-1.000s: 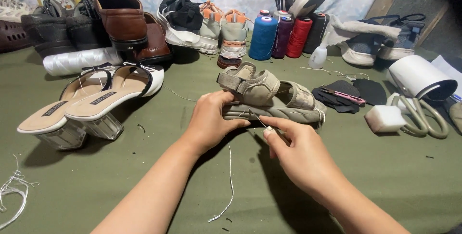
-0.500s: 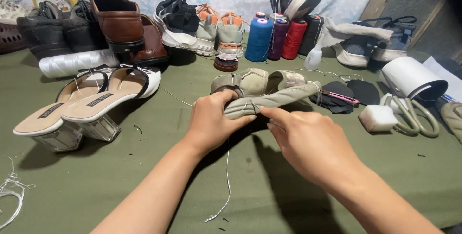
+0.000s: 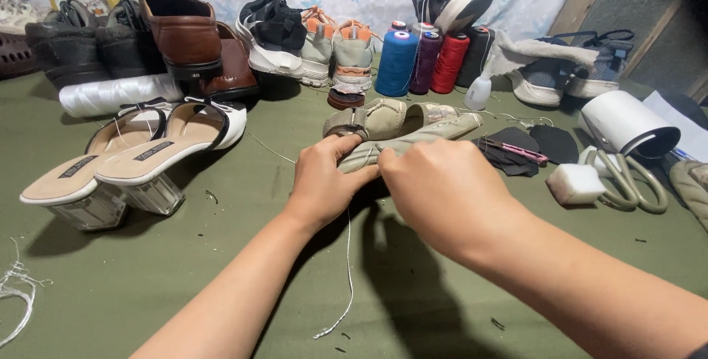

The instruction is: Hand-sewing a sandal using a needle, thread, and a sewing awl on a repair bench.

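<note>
Both your hands pinch the tan sandal (image 3: 402, 134) at table centre: left hand (image 3: 324, 182) grips its near edge, right hand (image 3: 442, 189) closes fingers at its 3 o'clock. It looks light and floppy, so hold the firmer sole, minding the thread (image 3: 346, 270) dangling toward 6 o'clock.

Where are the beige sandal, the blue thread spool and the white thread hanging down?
beige sandal (image 3: 435, 129), head view, on its sole edge.
blue thread spool (image 3: 396, 65), head view, on its wound side.
white thread (image 3: 349, 270), head view, on its hanging length.
</note>
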